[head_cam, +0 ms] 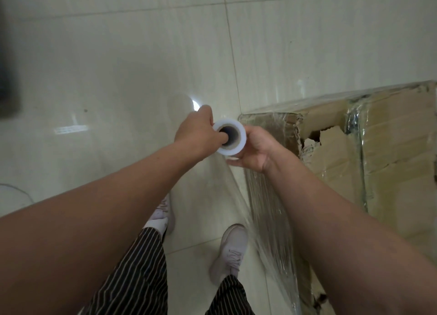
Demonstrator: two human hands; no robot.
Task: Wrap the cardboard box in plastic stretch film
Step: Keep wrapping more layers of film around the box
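A white roll of stretch film (237,146) stands upright in front of me, seen end-on with its dark core open. My left hand (197,130) grips the roll's left side, the thumb hooked into the core. My right hand (251,152) curls around the roll's right side from below. A clear sheet of film (267,210) runs down from the roll toward the near side of the cardboard box (390,149) on my right. The box is torn on top and has film stretched over its top and sides.
Pale glossy floor tiles (118,78) spread to the left and ahead. My two feet in light sneakers (229,253) stand just left of the box. A dark object (8,66) sits at the left edge of view.
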